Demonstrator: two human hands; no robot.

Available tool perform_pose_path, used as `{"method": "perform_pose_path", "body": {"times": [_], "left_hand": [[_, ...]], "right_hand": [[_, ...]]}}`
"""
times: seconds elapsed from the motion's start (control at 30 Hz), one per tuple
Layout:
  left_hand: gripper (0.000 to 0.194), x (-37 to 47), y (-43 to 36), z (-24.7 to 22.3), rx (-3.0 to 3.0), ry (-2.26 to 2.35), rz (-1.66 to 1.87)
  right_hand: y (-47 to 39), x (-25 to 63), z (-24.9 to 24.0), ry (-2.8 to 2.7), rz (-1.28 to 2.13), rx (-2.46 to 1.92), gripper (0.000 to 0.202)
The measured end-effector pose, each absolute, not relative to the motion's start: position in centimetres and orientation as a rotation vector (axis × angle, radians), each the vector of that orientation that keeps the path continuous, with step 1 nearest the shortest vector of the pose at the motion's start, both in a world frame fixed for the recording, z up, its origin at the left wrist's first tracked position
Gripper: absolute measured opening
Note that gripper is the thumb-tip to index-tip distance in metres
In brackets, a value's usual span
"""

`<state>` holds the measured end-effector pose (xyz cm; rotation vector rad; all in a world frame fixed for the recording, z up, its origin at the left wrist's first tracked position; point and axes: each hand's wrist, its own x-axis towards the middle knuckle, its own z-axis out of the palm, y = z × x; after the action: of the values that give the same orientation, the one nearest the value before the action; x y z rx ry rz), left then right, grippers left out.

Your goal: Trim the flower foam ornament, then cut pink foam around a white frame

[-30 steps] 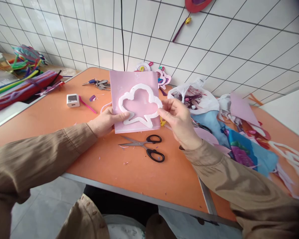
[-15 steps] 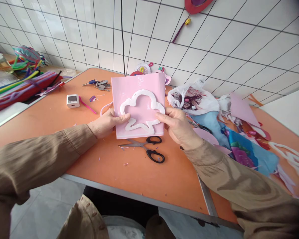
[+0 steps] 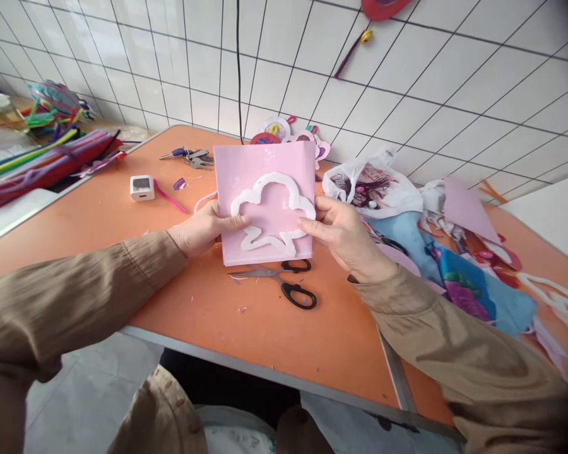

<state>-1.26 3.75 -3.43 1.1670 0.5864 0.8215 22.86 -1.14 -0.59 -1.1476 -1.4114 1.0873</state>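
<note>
A pink foam sheet (image 3: 265,157) is held up in front of me over the table. Against its face lies a white cut-out outline (image 3: 279,181), rounded on top with pointed tips below. My left hand (image 3: 203,228) grips the left edge, its thumb pressing on the white outline and its fingers behind the sheet. At the right edge, my right hand (image 3: 348,236) pinches sheet and outline together, thumb in front. Just below the sheet, a pair of scissors (image 3: 288,284) with black handles lies spread on the table, one handle loop close to the sheet's lower edge.
The orange table (image 3: 208,334) carries keys (image 3: 199,157), a white charger (image 3: 142,188) and small scraps. Pipe cleaners (image 3: 52,164) are bundled at left. Right of me are a white plastic bag (image 3: 397,195), a blue bag (image 3: 497,293) and foam offcuts. Round ornaments (image 3: 277,128) lean near the tiled wall.
The view has shifted slightly, so most things sit a little further right. Both hands keep the same hold on the pink sheet and the white outline.
</note>
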Motion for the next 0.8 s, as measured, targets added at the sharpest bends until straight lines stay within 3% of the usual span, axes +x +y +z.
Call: {"method": "perform_pose_path", "body": {"times": [0.47,0.8], "left_hand": [[0.055,-1.36,3.89,-3.57,1.231,0.551,0.818],[0.050,-1.19,3.67,-3.06,1.223,0.585,0.822]], "right_hand": [[-0.68,23.21,-0.10,-1.436,1.115,-1.132,0.034],[-0.47,23.08,-0.81,-1.289,1.218,-1.144,0.038]]}}
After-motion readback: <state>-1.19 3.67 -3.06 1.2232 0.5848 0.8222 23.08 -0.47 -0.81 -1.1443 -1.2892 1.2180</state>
